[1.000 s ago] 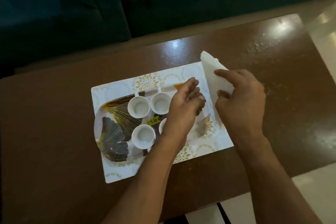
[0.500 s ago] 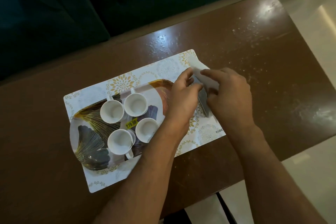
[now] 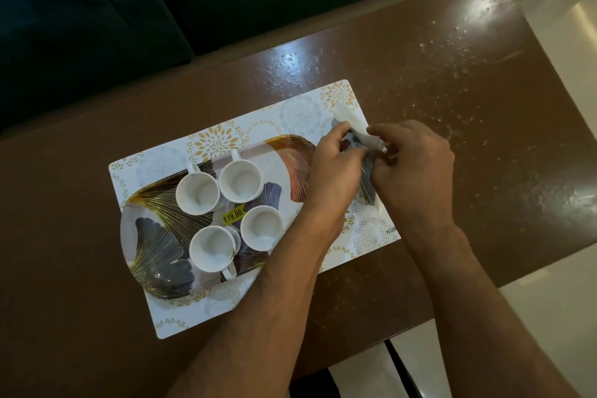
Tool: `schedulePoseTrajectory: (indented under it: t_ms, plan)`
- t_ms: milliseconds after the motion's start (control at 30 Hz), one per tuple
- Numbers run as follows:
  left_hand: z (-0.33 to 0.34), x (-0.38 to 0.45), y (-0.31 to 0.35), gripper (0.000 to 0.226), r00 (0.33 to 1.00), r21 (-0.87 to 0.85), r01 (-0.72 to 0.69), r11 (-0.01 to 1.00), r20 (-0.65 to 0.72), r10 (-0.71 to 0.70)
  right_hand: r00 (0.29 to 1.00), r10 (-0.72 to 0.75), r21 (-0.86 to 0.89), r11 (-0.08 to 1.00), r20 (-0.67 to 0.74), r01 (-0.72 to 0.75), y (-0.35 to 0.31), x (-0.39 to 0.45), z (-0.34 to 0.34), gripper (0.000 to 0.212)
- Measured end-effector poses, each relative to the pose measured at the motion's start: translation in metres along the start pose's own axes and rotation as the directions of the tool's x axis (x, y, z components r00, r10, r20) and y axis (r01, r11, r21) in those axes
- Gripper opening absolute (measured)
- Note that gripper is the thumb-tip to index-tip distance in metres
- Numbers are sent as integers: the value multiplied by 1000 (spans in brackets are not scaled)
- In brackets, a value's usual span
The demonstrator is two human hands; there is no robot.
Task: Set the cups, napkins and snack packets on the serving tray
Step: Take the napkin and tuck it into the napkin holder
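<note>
Brown glossy table [image 3: 436, 81] stands before a dark teal sofa [image 3: 97, 10], carrying a floral mat [image 3: 300, 113]. Both hands, left hand [image 3: 332, 171] and right hand [image 3: 416, 168], pinch a white napkin [image 3: 350, 115] over the mat's right end beside the tray [image 3: 155, 236], its long axis running away from the person.

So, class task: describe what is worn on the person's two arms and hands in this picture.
Nothing that shows. The left hand and right hand are bare, with no gloves, rings, watch or bracelet visible. Both forearms are uncovered as far as the frame shows; no sleeve edge appears.
</note>
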State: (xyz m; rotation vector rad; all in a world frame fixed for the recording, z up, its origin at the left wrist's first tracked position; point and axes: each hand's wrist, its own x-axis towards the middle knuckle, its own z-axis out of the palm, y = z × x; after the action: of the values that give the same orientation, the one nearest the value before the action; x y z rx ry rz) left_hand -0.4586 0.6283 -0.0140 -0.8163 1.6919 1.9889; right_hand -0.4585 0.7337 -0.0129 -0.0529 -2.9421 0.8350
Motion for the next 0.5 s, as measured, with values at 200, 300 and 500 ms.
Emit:
schedulePoseTrajectory:
  t_ms: [200, 300, 500]
  plan:
    - [-8, -2, 2, 53, 994, 127, -105, 986, -27, 109, 1000, -9, -119, 993, -12, 8, -5, -5, 2, 42]
    - [-17, -5, 4, 52, 976, 241, -202, 949, -27, 215, 997, -52, -169, 985, -49, 43, -12, -7, 2, 38]
    - [-60, -18, 3, 51, 865, 641, -399, 656, 25, 502, 977, -198, -236, 949, 76, 211, -42, -12, 19, 47]
